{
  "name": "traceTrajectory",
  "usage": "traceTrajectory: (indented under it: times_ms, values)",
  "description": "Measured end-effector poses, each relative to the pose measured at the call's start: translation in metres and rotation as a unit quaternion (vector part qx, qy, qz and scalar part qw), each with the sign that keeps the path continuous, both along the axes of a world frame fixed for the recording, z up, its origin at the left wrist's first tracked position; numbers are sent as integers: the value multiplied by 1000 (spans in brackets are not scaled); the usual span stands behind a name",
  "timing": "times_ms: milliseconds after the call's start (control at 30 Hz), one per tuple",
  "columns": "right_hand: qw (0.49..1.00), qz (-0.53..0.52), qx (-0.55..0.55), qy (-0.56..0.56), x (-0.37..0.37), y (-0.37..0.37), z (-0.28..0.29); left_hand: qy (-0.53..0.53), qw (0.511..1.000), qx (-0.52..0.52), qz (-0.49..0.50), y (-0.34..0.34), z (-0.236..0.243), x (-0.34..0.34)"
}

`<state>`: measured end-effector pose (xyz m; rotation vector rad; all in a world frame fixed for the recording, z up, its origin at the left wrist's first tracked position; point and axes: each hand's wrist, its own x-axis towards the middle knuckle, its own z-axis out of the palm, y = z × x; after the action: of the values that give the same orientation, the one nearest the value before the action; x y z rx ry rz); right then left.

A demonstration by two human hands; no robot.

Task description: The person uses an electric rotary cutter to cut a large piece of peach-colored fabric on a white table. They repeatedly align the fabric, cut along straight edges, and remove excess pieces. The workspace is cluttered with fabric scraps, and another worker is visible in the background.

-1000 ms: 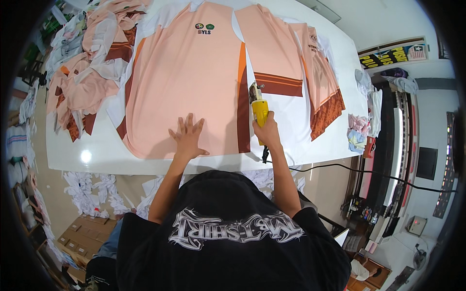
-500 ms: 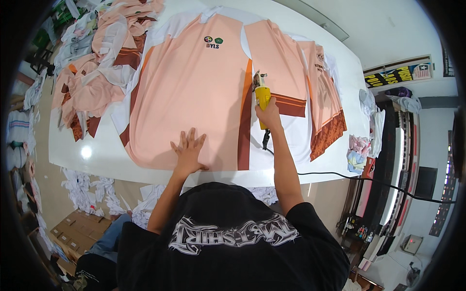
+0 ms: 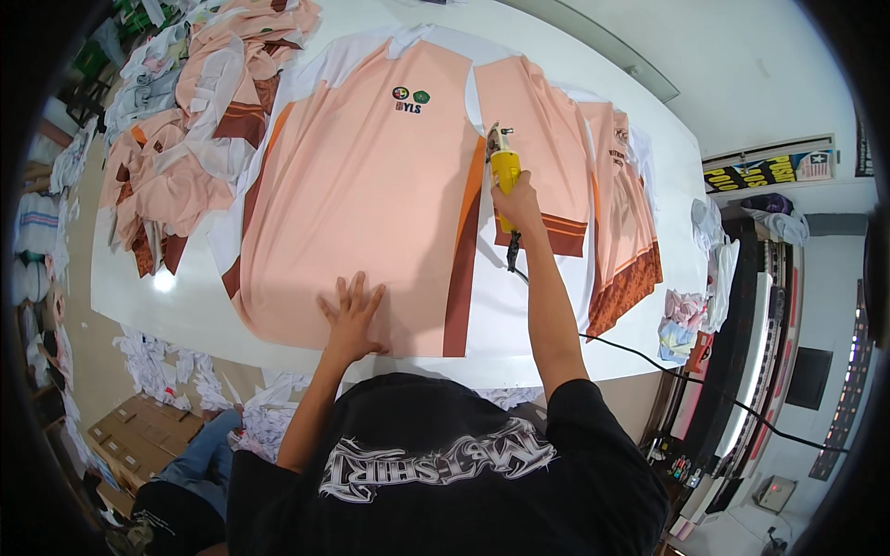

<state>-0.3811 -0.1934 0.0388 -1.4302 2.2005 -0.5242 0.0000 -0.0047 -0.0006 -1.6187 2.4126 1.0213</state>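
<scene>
A large peach shirt panel (image 3: 362, 185) with orange and brown side stripes and small emblems lies spread on the white table. My left hand (image 3: 350, 320) rests flat on its lower part, fingers spread. In my right hand (image 3: 517, 204) is a yellow electric fabric cutter (image 3: 506, 171), gripped round its body. The cutter's metal head is at the panel's right edge, near the top of the orange stripe; its blade is too small to make out. Just right of the cutter lies a peach sleeve piece (image 3: 533, 116) with brown and orange bands.
Another peach piece (image 3: 612, 204) with a brown patterned hem lies farther right. Crumpled peach cut pieces (image 3: 176, 176) are heaped at the table's left. A black cord (image 3: 649, 357) runs off right from the cutter. White scraps (image 3: 153, 366) and a cardboard box (image 3: 139, 435) lie below the table.
The cutter has moved a little farther away along the panel's edge, up beside the orange stripe's tip. The view has shifted, so the cloth appears lower. My left hand stays on the panel.
</scene>
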Motion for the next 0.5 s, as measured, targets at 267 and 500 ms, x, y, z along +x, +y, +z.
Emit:
traceTrajectory:
  times_ms: [267, 500]
  values:
    - [999, 37, -7, 6, -20, -30, -3, 1, 1000, 20, 19, 0, 3, -4]
    - [998, 53, 19, 0, -36, -65, -5, -13, 999, 42, 18, -3, 8, -6]
